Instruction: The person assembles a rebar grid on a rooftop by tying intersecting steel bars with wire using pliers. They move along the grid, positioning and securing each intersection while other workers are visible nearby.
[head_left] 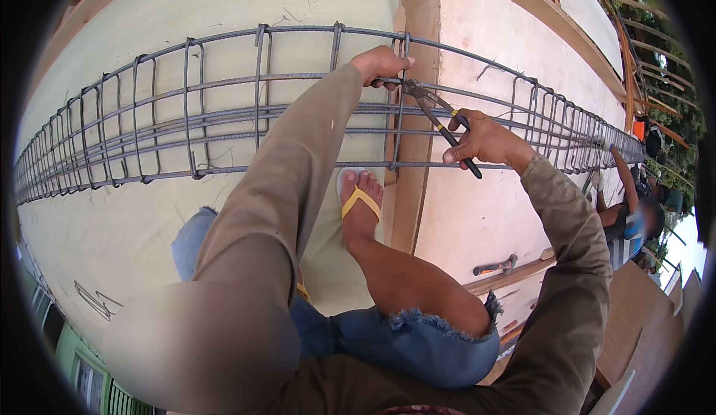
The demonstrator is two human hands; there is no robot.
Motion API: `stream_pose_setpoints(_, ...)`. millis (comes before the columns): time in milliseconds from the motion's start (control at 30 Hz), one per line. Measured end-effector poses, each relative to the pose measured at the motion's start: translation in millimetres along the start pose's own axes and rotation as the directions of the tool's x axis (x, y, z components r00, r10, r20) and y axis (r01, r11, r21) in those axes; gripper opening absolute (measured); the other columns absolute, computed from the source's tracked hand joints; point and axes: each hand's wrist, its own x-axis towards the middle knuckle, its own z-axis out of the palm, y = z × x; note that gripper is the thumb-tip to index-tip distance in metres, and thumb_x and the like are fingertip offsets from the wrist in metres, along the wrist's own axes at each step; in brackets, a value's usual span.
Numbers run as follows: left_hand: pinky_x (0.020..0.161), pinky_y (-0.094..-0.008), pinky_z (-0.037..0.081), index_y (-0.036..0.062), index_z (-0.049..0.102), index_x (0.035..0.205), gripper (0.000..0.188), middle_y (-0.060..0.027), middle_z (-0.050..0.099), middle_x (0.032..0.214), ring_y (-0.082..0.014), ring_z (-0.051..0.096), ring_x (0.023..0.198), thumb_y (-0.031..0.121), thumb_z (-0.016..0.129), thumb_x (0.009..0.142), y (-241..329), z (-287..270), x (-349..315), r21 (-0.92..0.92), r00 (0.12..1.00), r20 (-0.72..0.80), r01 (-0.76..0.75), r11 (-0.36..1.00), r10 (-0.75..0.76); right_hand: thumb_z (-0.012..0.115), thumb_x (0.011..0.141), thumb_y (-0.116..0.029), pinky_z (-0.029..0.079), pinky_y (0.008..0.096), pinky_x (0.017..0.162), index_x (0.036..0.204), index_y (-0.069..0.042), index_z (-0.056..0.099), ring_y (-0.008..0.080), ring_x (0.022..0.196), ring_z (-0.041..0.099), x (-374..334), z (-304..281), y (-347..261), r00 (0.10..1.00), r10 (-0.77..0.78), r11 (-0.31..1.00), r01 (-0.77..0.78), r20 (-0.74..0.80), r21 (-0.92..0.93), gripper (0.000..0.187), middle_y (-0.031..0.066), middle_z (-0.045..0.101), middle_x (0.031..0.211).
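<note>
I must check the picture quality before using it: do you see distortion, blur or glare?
In the head view, the cage bows from fisheye distortion; a round patch at lower left is blurred, the pliers look fairly sharp, and the sky at right is washed out.

The rebar (399,126) is grey, the plier handles (470,166) black and yellow, the jeans (432,351) blue.

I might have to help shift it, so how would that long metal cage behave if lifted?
The cage is probably heavy, with several long bars running through it. It may sag at the ends, being so long and slender. Rolling seems unlikely, since its hoops look boxy rather than round.
</note>
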Motion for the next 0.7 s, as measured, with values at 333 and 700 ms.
stream_pose_setpoints(333,0.041,-0.0313,0.029,0.0028,0.066,0.084,0.055,-0.0066,0.064,0.064,-0.0115,0.039,0.044,0.056,0.056,0.096,2,1,-8,-0.004,0.999,-0.031,-0.011,1.0,0.01,0.064,0.082,-0.017,0.052,0.0461,0.074,0.124,0.001,0.055,0.0312,0.088,0.066,-14,3,-15,0.727,-0.666,0.032,-0.193,-0.165,-0.981,0.046,0.0158,0.061,0.099)
stream_pose_setpoints(700,0.04,-0.0305,0.023,0.0081,0.069,0.102,0.053,-0.0044,0.065,0.069,-0.012,0.039,0.049,0.058,0.052,0.097,0,1,1,0.043,0.999,0.011,0.034,0.998,-0.035,0.05,0.104,-0.033,0.052,0.0354,0.045,0.101,0.003,0.054,0.0205,0.055,0.066,1,-35,-60,0.998,0.064,0.745,-0.059,-0.017,-0.665,0.036,0.0134,0.063,0.068)
